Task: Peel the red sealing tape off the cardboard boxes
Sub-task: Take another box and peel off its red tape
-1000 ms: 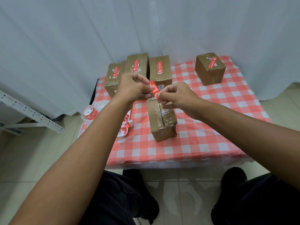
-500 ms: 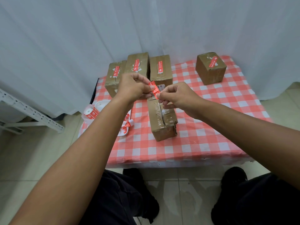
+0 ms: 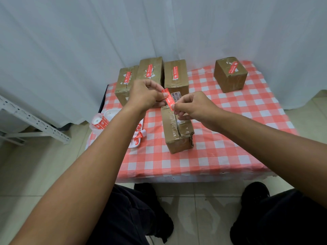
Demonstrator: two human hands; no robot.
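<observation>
A bench under a red-and-white checked cloth carries five cardboard boxes: three in a row at the back left, one apart at the back right, and a nearer one in the middle. Above the nearer box, the left hand and right hand each have their grip pinched on an end of one red tape strip, held taut between them.

red tape strip: lifted, pinched | near box: upright, untaped
</observation>
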